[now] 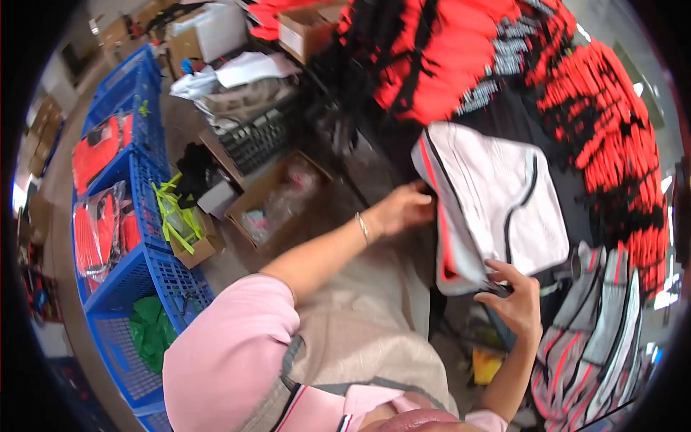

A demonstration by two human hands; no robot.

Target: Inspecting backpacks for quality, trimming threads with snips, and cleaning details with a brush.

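A pale grey-white bag (479,180) with black zips and a red-lined side leans over the work surface in front of me. At its left edge, my left hand (403,209) is closed, with the fingertips partly hidden behind the red side. My right hand (517,295) is by the lower corner of the bag. Its thumb and forefinger close around a small dark thing (497,286) that I cannot make out.
Red-and-black bags (461,50) are heaped at the back and right. Grey bags with red piping (590,338) hang at the lower right. Blue crates (119,288) line the left, beside an open carton (277,198) and a dark crate (259,137) holding cloth.
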